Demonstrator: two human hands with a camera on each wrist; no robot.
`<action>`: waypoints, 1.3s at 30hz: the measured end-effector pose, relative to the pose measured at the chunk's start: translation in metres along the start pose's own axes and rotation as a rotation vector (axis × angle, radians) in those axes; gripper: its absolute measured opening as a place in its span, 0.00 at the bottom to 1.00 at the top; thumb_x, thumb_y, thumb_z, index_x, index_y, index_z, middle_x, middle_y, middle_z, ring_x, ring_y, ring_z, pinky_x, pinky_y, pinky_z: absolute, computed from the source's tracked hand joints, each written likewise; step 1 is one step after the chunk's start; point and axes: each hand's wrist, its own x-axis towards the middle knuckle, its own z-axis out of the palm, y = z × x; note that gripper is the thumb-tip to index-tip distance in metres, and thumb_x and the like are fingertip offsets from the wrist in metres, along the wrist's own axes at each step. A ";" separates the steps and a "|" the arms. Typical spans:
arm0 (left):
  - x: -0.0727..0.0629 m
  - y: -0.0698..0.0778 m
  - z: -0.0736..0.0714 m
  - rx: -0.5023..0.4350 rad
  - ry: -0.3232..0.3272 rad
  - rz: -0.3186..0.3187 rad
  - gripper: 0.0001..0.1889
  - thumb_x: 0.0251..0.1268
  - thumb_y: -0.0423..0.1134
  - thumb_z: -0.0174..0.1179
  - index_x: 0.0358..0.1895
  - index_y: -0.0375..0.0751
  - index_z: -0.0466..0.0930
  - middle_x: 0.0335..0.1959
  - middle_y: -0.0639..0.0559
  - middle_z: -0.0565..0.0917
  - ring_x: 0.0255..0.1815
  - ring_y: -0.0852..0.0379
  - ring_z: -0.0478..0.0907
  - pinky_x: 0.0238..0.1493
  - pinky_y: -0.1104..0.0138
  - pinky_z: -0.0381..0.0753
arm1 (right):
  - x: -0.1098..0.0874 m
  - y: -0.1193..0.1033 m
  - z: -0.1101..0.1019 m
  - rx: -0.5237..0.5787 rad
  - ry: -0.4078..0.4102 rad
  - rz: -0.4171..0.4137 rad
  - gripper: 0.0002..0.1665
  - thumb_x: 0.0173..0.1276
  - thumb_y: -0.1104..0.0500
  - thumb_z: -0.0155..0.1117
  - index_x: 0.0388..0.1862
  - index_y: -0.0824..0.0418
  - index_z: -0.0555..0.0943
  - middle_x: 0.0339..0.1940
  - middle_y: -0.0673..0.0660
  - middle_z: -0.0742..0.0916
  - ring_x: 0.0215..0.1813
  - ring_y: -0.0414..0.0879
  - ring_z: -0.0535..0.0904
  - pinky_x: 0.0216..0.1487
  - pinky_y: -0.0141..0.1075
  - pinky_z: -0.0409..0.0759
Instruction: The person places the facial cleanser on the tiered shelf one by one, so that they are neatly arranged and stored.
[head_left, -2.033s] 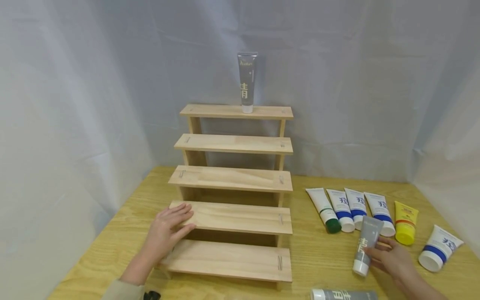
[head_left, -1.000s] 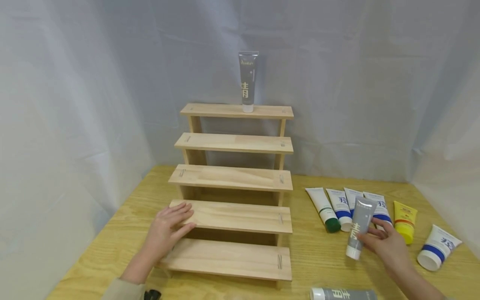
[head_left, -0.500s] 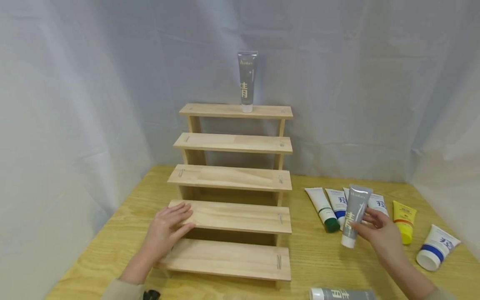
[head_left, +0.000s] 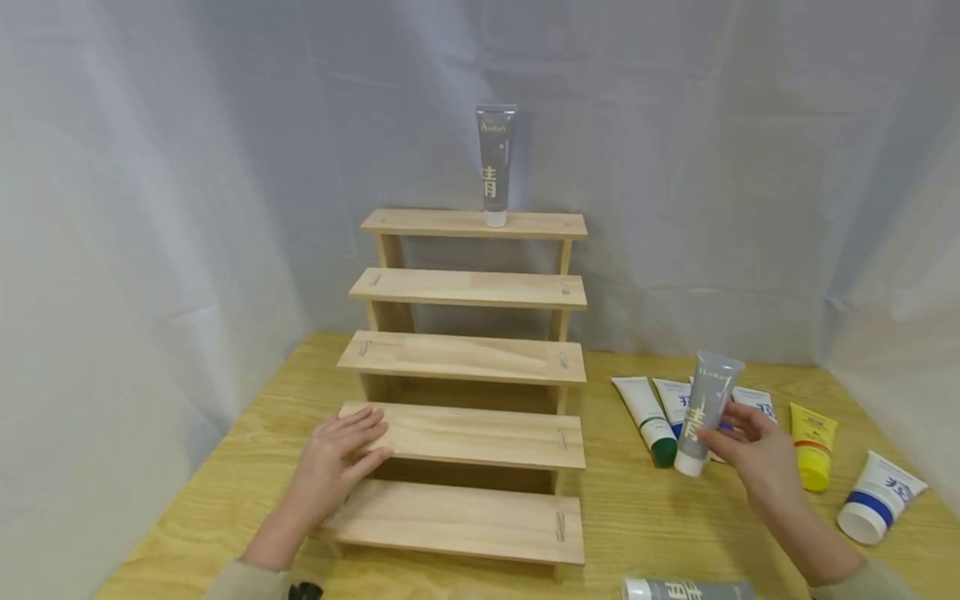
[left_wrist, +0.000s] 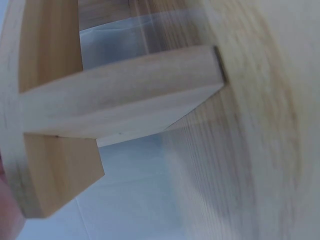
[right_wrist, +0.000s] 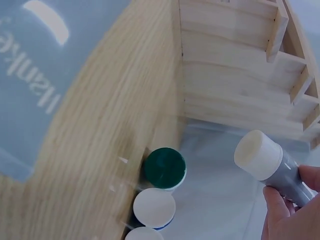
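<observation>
The left hand rests straight-fingered on a rack bearing an upright tube; the right hand pinches a tilted tube.

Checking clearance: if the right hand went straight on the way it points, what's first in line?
Probably the blue-banded white tubes, lying just beyond the grey tube it holds. Height above the table is unclear; raised enough, the right hand would clear them and meet the pale backdrop.

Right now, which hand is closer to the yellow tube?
Right hand: gripping a gray tube, it's beside the yellow tube. The left hand is farther away, on the wooden shelf.
</observation>
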 end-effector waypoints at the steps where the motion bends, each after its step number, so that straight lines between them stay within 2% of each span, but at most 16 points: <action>1: 0.000 0.000 0.000 -0.001 -0.001 0.000 0.19 0.44 0.45 0.66 0.37 0.33 0.82 0.45 0.42 0.80 0.48 0.44 0.75 0.49 0.42 0.64 | 0.001 -0.002 0.000 -0.003 -0.008 0.008 0.43 0.44 0.46 0.73 0.60 0.52 0.67 0.54 0.53 0.76 0.48 0.41 0.75 0.38 0.32 0.78; 5: 0.000 0.001 0.000 -0.003 -0.003 -0.005 0.19 0.44 0.44 0.66 0.38 0.34 0.82 0.44 0.43 0.80 0.48 0.44 0.75 0.49 0.42 0.64 | 0.010 -0.001 0.003 0.027 -0.033 -0.009 0.43 0.44 0.46 0.72 0.60 0.51 0.67 0.56 0.54 0.75 0.50 0.44 0.75 0.39 0.33 0.78; 7: 0.000 0.002 -0.001 -0.004 -0.006 -0.010 0.19 0.44 0.44 0.66 0.38 0.34 0.82 0.44 0.43 0.80 0.48 0.45 0.75 0.49 0.42 0.64 | 0.018 0.006 0.008 0.045 -0.009 -0.054 0.41 0.43 0.46 0.72 0.58 0.50 0.68 0.53 0.53 0.76 0.48 0.43 0.76 0.37 0.31 0.79; 10: 0.000 0.002 -0.001 -0.003 -0.011 -0.016 0.19 0.43 0.43 0.66 0.38 0.34 0.82 0.45 0.43 0.80 0.48 0.45 0.74 0.50 0.43 0.63 | 0.023 0.003 0.014 0.085 -0.022 -0.096 0.39 0.44 0.50 0.73 0.57 0.51 0.70 0.53 0.54 0.77 0.48 0.45 0.77 0.36 0.30 0.78; 12: 0.000 0.002 -0.001 -0.003 -0.013 -0.019 0.19 0.43 0.43 0.67 0.38 0.34 0.82 0.45 0.43 0.80 0.49 0.45 0.74 0.50 0.43 0.63 | 0.018 -0.012 0.018 0.099 -0.035 -0.096 0.38 0.45 0.51 0.73 0.57 0.52 0.70 0.53 0.55 0.77 0.47 0.45 0.77 0.36 0.30 0.78; 15: 0.000 0.002 -0.001 -0.002 -0.014 -0.020 0.19 0.43 0.43 0.67 0.38 0.34 0.82 0.45 0.43 0.80 0.49 0.45 0.74 0.50 0.43 0.63 | 0.001 -0.051 0.023 0.077 -0.089 -0.059 0.38 0.48 0.52 0.71 0.59 0.54 0.68 0.56 0.57 0.75 0.51 0.48 0.74 0.44 0.36 0.77; 17: 0.000 0.002 -0.001 -0.003 -0.012 -0.020 0.19 0.43 0.43 0.66 0.38 0.34 0.82 0.45 0.43 0.80 0.49 0.45 0.74 0.50 0.43 0.63 | -0.009 -0.075 0.028 0.101 -0.089 -0.047 0.37 0.48 0.53 0.72 0.58 0.55 0.69 0.55 0.57 0.76 0.50 0.48 0.75 0.43 0.36 0.77; 19: 0.000 0.002 -0.001 -0.004 -0.011 -0.022 0.19 0.43 0.43 0.66 0.38 0.34 0.82 0.45 0.43 0.80 0.49 0.45 0.74 0.50 0.43 0.63 | -0.018 -0.097 0.032 0.101 -0.121 -0.054 0.37 0.49 0.53 0.71 0.58 0.57 0.69 0.55 0.58 0.75 0.50 0.49 0.74 0.47 0.41 0.75; 22: 0.000 0.002 -0.001 -0.006 -0.007 -0.018 0.19 0.43 0.43 0.66 0.38 0.34 0.82 0.45 0.43 0.80 0.48 0.44 0.74 0.50 0.42 0.63 | -0.020 -0.111 0.039 0.156 -0.127 -0.085 0.35 0.48 0.55 0.72 0.56 0.57 0.71 0.52 0.56 0.77 0.49 0.48 0.75 0.46 0.39 0.76; 23: 0.000 0.002 -0.001 -0.006 -0.005 -0.016 0.19 0.43 0.43 0.66 0.37 0.34 0.82 0.45 0.43 0.80 0.48 0.44 0.74 0.50 0.42 0.63 | -0.020 -0.115 0.040 0.147 -0.142 -0.089 0.36 0.48 0.54 0.71 0.57 0.56 0.70 0.53 0.57 0.76 0.50 0.48 0.74 0.48 0.42 0.74; 26: 0.000 0.001 -0.001 -0.002 -0.004 -0.009 0.18 0.43 0.44 0.66 0.37 0.34 0.82 0.44 0.43 0.80 0.48 0.45 0.75 0.50 0.42 0.64 | -0.016 -0.119 0.046 0.235 -0.159 -0.134 0.34 0.49 0.57 0.71 0.56 0.57 0.70 0.52 0.57 0.77 0.49 0.49 0.75 0.46 0.41 0.76; 28: 0.001 0.001 -0.001 -0.002 -0.005 -0.008 0.18 0.44 0.44 0.66 0.37 0.34 0.82 0.44 0.43 0.80 0.48 0.45 0.75 0.50 0.42 0.64 | -0.014 -0.123 0.050 0.244 -0.179 -0.139 0.35 0.49 0.58 0.71 0.57 0.57 0.70 0.53 0.57 0.76 0.50 0.50 0.74 0.49 0.43 0.74; 30: 0.001 0.001 -0.001 -0.003 -0.007 -0.011 0.18 0.44 0.44 0.66 0.37 0.34 0.82 0.45 0.43 0.80 0.48 0.45 0.75 0.50 0.42 0.63 | -0.011 -0.125 0.054 0.285 -0.185 -0.162 0.34 0.49 0.60 0.70 0.57 0.58 0.70 0.53 0.58 0.77 0.50 0.50 0.75 0.47 0.40 0.75; 35: 0.000 0.002 -0.001 -0.009 -0.011 -0.013 0.18 0.43 0.43 0.67 0.38 0.34 0.82 0.45 0.43 0.80 0.49 0.45 0.74 0.50 0.42 0.63 | -0.005 -0.135 0.063 0.277 -0.199 -0.191 0.34 0.48 0.58 0.71 0.57 0.56 0.70 0.53 0.57 0.77 0.50 0.50 0.74 0.48 0.41 0.75; 38: 0.000 0.002 -0.001 -0.010 -0.009 -0.013 0.18 0.43 0.42 0.67 0.38 0.34 0.82 0.45 0.43 0.80 0.49 0.44 0.74 0.50 0.41 0.63 | 0.011 -0.126 0.072 0.256 -0.178 -0.207 0.36 0.46 0.57 0.73 0.56 0.55 0.71 0.52 0.57 0.77 0.50 0.51 0.74 0.48 0.41 0.75; 39: 0.000 0.002 -0.001 -0.010 -0.009 -0.014 0.18 0.43 0.43 0.67 0.38 0.34 0.82 0.45 0.43 0.80 0.49 0.44 0.74 0.50 0.41 0.63 | 0.021 -0.117 0.076 0.278 -0.174 -0.231 0.35 0.46 0.59 0.73 0.55 0.56 0.72 0.52 0.58 0.77 0.50 0.51 0.75 0.46 0.40 0.76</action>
